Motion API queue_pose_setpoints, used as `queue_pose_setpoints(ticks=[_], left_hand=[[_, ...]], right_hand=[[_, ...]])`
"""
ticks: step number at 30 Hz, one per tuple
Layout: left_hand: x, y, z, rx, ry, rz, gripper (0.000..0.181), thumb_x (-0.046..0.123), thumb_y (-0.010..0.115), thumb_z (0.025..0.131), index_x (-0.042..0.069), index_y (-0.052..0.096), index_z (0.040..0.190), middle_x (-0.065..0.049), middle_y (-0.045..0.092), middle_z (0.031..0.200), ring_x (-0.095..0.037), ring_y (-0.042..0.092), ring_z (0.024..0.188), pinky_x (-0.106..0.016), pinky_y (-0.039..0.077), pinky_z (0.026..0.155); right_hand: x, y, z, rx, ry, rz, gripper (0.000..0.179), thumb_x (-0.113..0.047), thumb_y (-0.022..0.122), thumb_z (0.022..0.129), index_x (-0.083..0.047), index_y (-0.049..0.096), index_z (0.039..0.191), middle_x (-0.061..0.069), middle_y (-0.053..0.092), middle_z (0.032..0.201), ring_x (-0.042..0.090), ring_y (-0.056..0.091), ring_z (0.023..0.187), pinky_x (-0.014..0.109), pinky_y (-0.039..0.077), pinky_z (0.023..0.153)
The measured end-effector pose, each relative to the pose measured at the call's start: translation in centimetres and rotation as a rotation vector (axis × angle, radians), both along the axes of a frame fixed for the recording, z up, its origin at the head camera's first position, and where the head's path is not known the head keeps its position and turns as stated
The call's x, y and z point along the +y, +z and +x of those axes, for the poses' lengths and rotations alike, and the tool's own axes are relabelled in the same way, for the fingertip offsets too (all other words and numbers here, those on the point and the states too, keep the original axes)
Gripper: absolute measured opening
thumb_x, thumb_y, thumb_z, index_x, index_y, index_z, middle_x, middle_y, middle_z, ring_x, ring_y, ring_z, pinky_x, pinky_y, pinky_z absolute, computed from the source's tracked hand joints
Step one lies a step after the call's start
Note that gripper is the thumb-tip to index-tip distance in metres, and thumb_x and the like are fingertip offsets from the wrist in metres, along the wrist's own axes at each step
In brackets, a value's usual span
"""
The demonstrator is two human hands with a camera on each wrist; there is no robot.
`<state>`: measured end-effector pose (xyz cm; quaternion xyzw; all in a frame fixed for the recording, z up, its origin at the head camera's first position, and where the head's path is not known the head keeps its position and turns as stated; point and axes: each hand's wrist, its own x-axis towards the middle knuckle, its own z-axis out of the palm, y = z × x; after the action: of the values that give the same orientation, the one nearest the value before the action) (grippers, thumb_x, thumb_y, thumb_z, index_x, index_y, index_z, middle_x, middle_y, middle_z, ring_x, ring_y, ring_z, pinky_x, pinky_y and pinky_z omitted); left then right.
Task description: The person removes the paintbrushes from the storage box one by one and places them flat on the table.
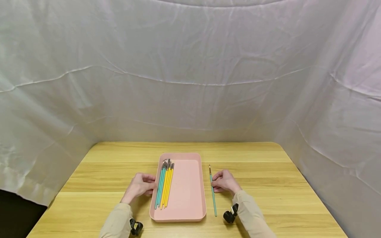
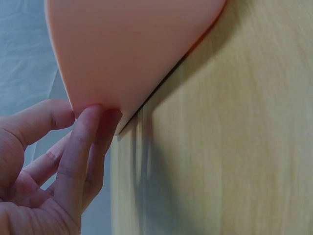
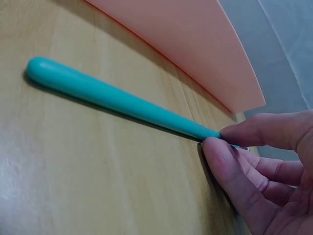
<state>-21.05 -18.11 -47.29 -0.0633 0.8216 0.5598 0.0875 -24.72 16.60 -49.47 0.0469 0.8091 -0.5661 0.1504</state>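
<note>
My left hand (image 1: 140,186) is at the left side of a pink tray (image 1: 187,191), its fingertips gripping the rim and outer wall (image 2: 132,54). Inside the tray, along its left side, several turquoise-handled paintbrushes (image 1: 159,188) lie beside several yellow-handled ones (image 1: 168,188), bristles toward the far end. To the right of the tray, my right hand (image 1: 227,182) pinches a single turquoise paintbrush (image 1: 214,201) between thumb and fingers near the middle. That brush's rounded handle end (image 3: 49,71) lies low over the wood, pointing toward me.
Everything stands on a wooden table (image 1: 268,205). A grey-white cloth (image 1: 190,109) hangs behind it and along both sides. A small black camera (image 1: 230,215) is strapped at the right wrist, another (image 1: 136,227) at the left.
</note>
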Motion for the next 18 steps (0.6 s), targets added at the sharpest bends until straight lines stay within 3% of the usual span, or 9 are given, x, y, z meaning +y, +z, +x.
queue_pose_setpoints(ticks=[18], left_hand=[[-0.04, 0.08, 0.01, -0.004, -0.009, 0.001, 0.034, -0.003, 0.075, 0.081, -0.014, 0.066, 0.112, -0.021, 0.071, 0.095, -0.018, 0.069, 0.071, -0.035, 0.064, 0.064]], right_hand=[[0.15, -0.11, 0.32, 0.015, -0.001, -0.021, 0.021, 0.006, 0.071, 0.083, 0.01, 0.062, 0.1, 0.01, 0.065, 0.074, 0.014, 0.063, 0.057, 0.03, 0.063, 0.059]])
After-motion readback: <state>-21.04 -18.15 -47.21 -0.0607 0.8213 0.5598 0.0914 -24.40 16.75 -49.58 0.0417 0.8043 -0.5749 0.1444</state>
